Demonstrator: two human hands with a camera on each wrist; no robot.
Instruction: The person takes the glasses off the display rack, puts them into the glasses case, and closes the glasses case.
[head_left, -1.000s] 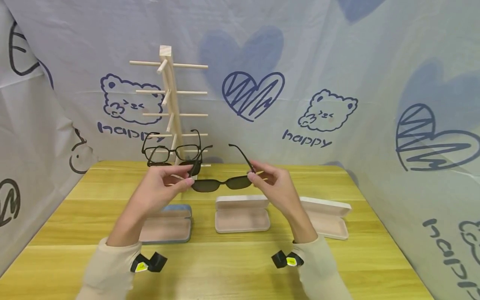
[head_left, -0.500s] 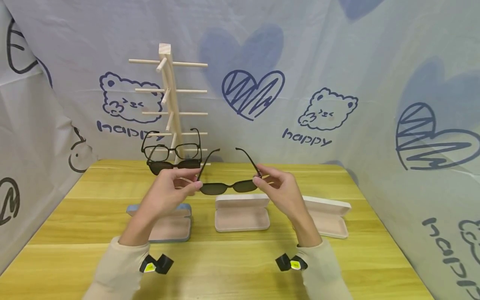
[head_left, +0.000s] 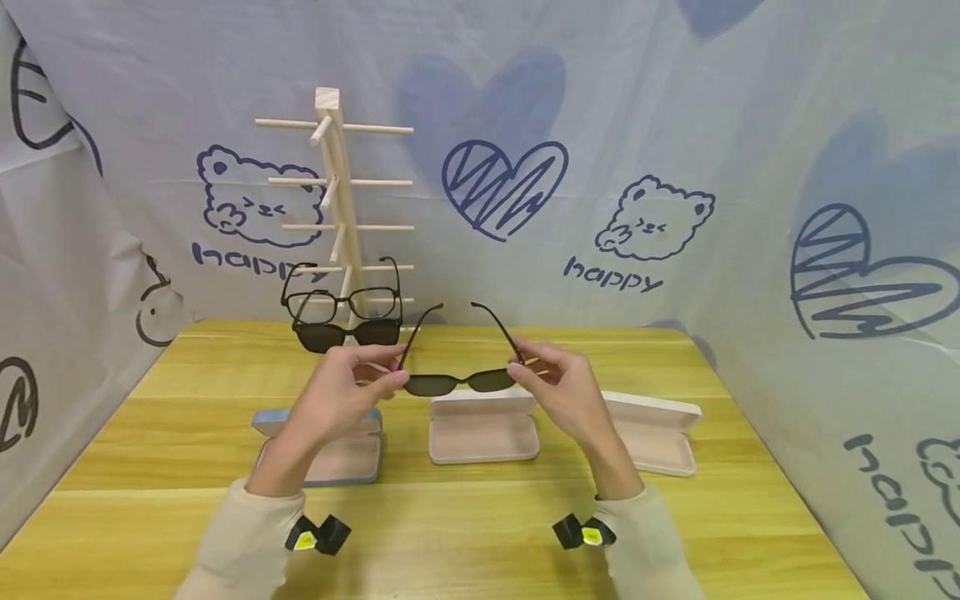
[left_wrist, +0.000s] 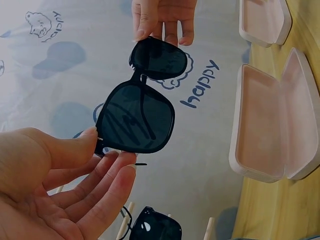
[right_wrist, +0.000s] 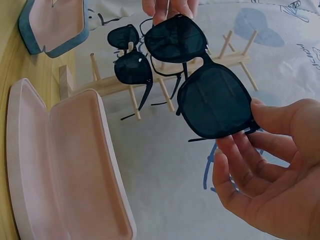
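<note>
Up over the yellow table (head_left: 450,542), the left hand (head_left: 341,387) and the right hand (head_left: 562,387) each pinch one end of the dark glasses (head_left: 432,385), whose arms point away. Lower down, lids up, sit a blue case (head_left: 348,460), a white case (head_left: 483,439) in the middle and a second white case (head_left: 662,448). Farther back, a wooden rack (head_left: 340,158) holds black-rimmed glasses (head_left: 342,300) above dark sunglasses (head_left: 378,332).

The left grip (left_wrist: 57,200) pinches sunglasses (left_wrist: 137,117) (right grip (left_wrist: 165,12) at the far end).
</note>
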